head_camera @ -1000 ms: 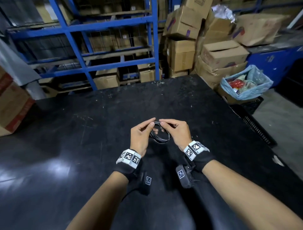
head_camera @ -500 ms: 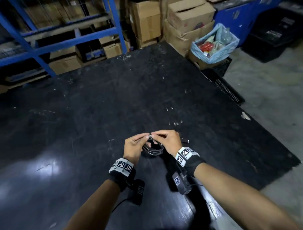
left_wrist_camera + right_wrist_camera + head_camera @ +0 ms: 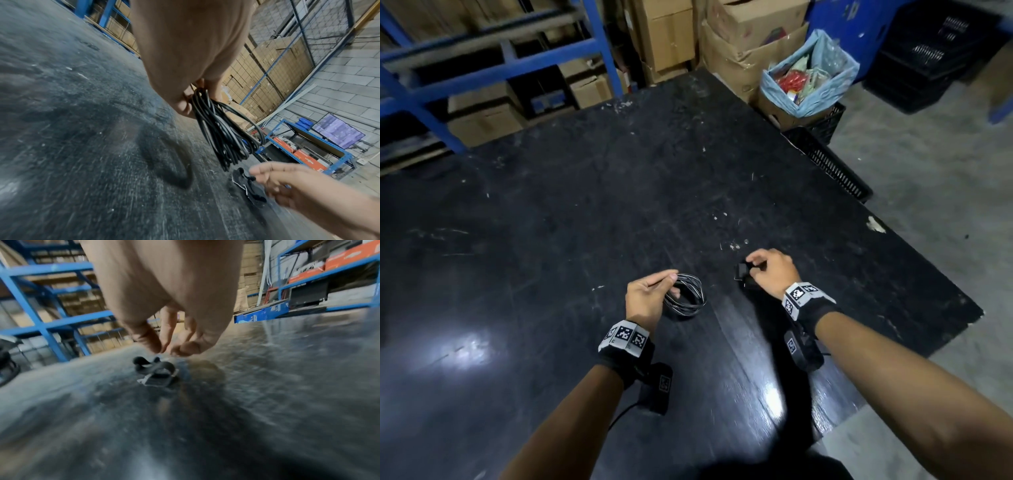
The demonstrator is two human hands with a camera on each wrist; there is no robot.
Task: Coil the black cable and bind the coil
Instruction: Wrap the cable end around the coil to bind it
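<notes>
The black cable (image 3: 686,295), wound into a coil, is gripped by the left hand (image 3: 646,298) at its left side, thumb and fingers being closed round the bundled loops; in the left wrist view the loops (image 3: 223,129) are seen hanging from the fingers (image 3: 180,104) above the black counter (image 3: 585,205), and whether the lowest loops touch the surface cannot be told. The right hand (image 3: 770,272) is held well apart from the coil, to its right, with fingers curled downward over a small black strap (image 3: 741,274) lying on the counter; in the right wrist view the strap (image 3: 156,369) is seen partly looped, with a grey edge, just beneath the fingertips (image 3: 153,345); the view is blurred, and whether the strap is already pinched or only nearly touched cannot be told. Beyond the far edge of the counter, blue shelving (image 3: 599,51) and cardboard boxes (image 3: 667,34) are seen; a box lined with a blue bag (image 3: 811,68) is set at the right far corner, beside a black crate (image 3: 828,161).
</notes>
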